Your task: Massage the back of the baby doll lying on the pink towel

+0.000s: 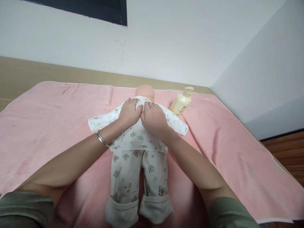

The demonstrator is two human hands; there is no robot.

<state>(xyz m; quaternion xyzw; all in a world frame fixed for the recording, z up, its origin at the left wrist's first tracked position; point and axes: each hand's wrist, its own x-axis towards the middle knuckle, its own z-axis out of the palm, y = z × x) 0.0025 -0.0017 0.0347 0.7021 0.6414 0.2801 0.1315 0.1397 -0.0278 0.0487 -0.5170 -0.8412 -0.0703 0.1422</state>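
Observation:
A baby doll (145,91) lies stretched out with its head at the far side and no face showing. It wears a white pajama top (140,141) printed with small green animals, and matching pajama pants (125,177) with cuffs turned up. My left hand (129,112) rests flat on the left of the upper torso, fingers towards the neck. Beside it, my right hand (155,118) lies flat on the right half, the two thumbs close together. Both hands look open, with the top's fabric beneath them. The sleeves spread out to either side.
A pale yellow pump bottle (181,103) stands tilted to the right of the doll's shoulder. The pink blanket (59,126) under everything covers a wooden surface (47,71) against a white wall (166,44). Brown wood (285,152) shows at the right edge.

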